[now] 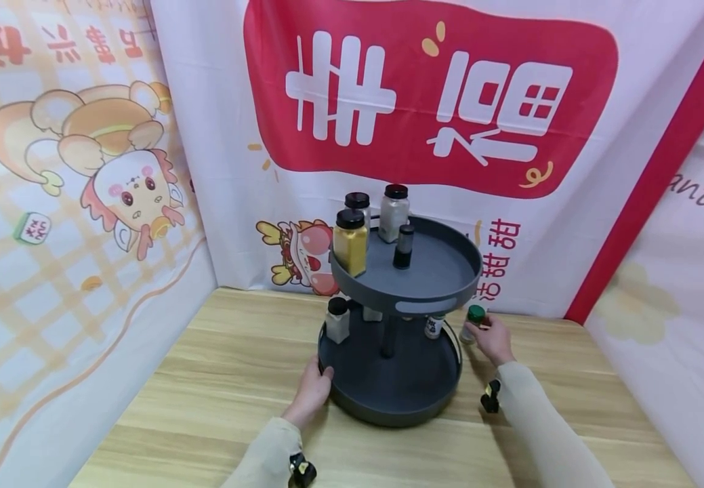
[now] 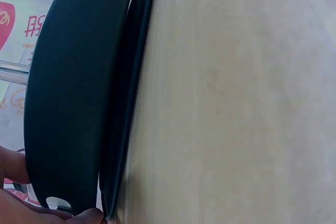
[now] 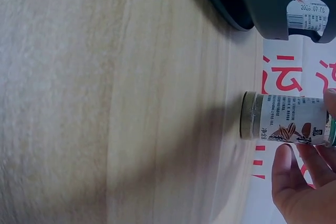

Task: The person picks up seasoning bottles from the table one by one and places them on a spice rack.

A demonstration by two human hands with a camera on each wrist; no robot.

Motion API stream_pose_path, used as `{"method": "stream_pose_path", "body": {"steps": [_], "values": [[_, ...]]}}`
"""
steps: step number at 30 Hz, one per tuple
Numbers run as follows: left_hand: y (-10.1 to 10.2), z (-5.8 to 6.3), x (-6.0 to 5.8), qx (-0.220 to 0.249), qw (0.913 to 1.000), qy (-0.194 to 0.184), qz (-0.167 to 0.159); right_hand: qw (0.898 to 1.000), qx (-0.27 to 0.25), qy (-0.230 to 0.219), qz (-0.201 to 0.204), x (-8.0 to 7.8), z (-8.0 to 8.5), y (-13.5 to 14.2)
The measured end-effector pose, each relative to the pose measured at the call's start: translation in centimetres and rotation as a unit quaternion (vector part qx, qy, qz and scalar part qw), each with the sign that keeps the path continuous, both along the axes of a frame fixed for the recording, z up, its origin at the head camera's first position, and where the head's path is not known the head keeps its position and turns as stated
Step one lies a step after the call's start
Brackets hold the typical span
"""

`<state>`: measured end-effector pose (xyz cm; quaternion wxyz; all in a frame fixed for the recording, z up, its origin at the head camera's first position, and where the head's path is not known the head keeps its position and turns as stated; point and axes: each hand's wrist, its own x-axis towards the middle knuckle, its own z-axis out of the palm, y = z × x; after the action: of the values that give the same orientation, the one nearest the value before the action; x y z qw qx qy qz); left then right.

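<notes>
A dark grey two-tier lazy Susan (image 1: 396, 393) stands on the wooden table. My left hand (image 1: 312, 388) grips the left rim of its lower tier, thumb inside the rim and fingers outside; the left wrist view shows the tier's side wall (image 2: 73, 87) close up. To the right of the lower tier, my right hand (image 1: 494, 340) holds a green-capped spice jar (image 1: 475, 314) upright between thumb and fingers, near its cap. In the right wrist view, the jar (image 3: 291, 119) has a pale printed label, and its base is close to the tabletop.
On the upper tier (image 1: 443, 257) stand a yellow-filled jar (image 1: 352, 245), a white-filled jar (image 1: 393, 215), another black-capped jar behind and a small dark jar (image 1: 403, 248). The lower tier carries a black-capped jar (image 1: 337, 324) and a labelled jar (image 1: 433, 327). Printed cloth (image 1: 217, 203) surrounds the table.
</notes>
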<state>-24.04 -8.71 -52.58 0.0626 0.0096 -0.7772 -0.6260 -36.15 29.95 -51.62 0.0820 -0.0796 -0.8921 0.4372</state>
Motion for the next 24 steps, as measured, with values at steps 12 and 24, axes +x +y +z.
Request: {"method": "stream_pose_path", "body": {"steps": [12, 24], "values": [[0.27, -0.21, 0.27, 0.037, 0.9991, 0.003, -0.022, 1.0, -0.005, 0.021, -0.004, 0.14, -0.48, 0.46], [0.12, -0.18, -0.06, 0.064, 0.9977, -0.021, -0.012, 0.999, -0.019, 0.046, 0.005, 0.79, 0.07, -0.43]]}}
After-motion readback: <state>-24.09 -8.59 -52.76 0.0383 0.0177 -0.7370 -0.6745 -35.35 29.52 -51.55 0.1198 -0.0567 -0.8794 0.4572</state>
